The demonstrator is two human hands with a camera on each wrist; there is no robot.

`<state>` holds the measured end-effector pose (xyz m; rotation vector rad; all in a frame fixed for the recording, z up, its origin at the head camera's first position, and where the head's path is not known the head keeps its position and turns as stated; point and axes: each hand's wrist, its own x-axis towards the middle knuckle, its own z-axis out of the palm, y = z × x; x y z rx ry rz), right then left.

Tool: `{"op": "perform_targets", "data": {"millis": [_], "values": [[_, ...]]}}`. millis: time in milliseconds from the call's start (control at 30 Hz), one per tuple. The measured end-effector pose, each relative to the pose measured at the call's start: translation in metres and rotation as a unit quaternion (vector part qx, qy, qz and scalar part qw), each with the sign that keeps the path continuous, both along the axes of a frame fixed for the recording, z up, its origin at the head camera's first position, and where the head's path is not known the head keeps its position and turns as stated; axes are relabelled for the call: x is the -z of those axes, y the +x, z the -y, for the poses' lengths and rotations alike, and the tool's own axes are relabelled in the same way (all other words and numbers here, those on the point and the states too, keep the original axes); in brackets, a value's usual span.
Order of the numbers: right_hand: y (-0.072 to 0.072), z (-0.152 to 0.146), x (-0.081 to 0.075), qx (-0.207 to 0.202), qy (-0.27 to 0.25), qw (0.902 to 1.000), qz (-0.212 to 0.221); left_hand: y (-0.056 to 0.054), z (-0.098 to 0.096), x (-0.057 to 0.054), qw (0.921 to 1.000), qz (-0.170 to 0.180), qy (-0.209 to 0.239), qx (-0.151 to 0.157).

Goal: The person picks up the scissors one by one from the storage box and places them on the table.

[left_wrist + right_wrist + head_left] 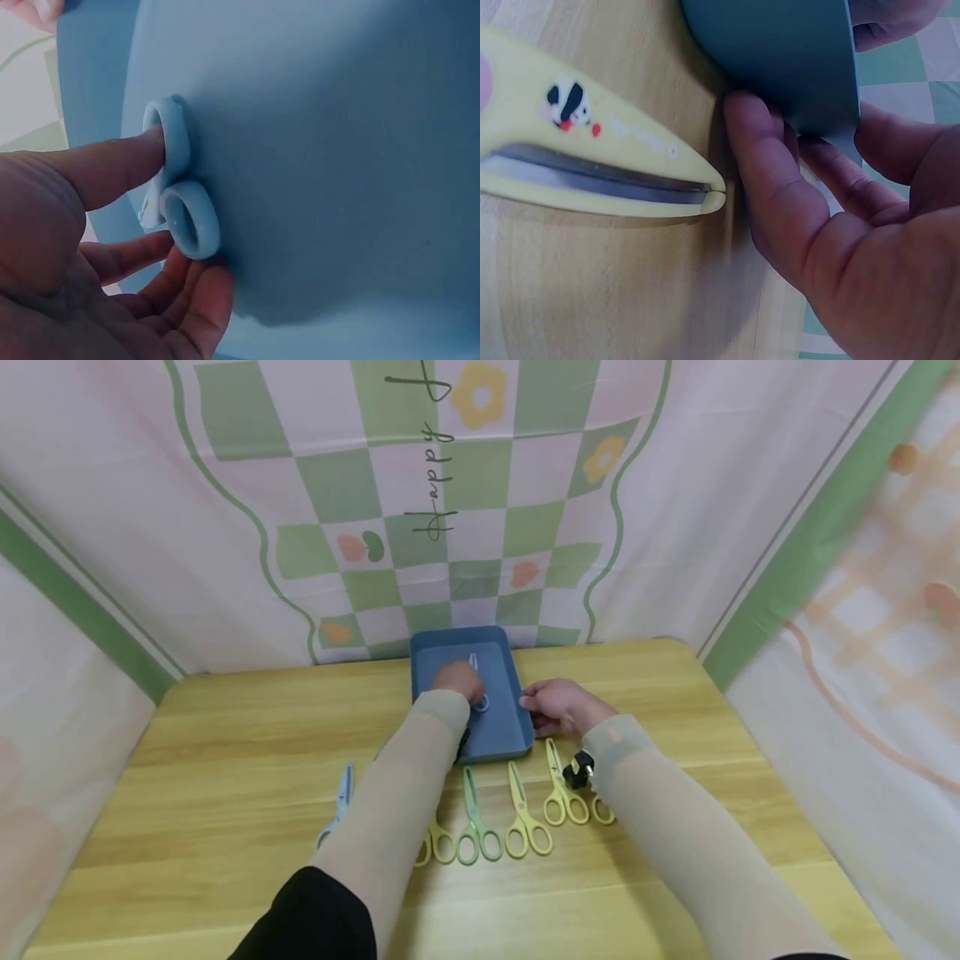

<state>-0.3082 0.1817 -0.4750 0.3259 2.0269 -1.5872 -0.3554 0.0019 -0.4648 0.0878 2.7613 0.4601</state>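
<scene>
Over the blue tray (498, 739), my left hand (456, 681) holds a pair of light blue scissors (196, 217) by the handles. In the left wrist view its thumb reaches into one finger loop, and the fingers curl behind the other loop. The scissors' blades point to the tray's far end in the head view. My right hand (566, 706) grips the tray's right side, thumb at the rim and fingers against the wall and underside. Near that hand lies a closed pair of yellow scissors (630, 139) with a panda print.
In front of the tray, green scissors (471, 797) and yellow scissors (519, 793) lie in a row on the wooden table (247, 752). Blue scissors (344, 792) lie at the left. The forearms partly cover more yellow pairs. A patterned cloth (472, 468) hangs behind.
</scene>
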Motion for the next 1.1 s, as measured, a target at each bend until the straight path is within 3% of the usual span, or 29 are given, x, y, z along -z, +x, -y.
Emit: {"op": "perform_targets", "data": {"millis": [267,400,500,700,867,933,1100], "values": [[-0.001,0.000,0.002,0.002,0.001,1.0000,-0.001,-0.010,0.000,-0.001,0.9981,0.062,0.003,0.003],[0.000,0.000,0.004,0.005,-0.003,1.0000,0.001,-0.020,-0.001,-0.002,0.9954,0.092,0.002,0.026],[0.000,0.000,0.003,0.007,-0.003,1.0000,0.002,-0.019,0.000,-0.008,0.9931,0.106,0.003,0.049],[0.000,0.002,0.001,0.013,-0.009,0.9998,0.014,-0.005,0.006,-0.021,0.9853,0.143,0.093,0.005],[-0.001,0.002,-0.002,0.022,-0.013,0.9994,0.023,-0.002,0.013,-0.026,0.9811,0.147,0.126,-0.002],[0.000,0.002,-0.002,0.023,-0.014,0.9993,0.025,0.000,0.017,-0.029,0.9753,0.153,0.158,-0.021],[-0.001,0.002,-0.004,0.025,-0.015,0.9992,0.027,0.004,0.026,-0.037,0.9520,0.170,0.246,-0.068]]}}
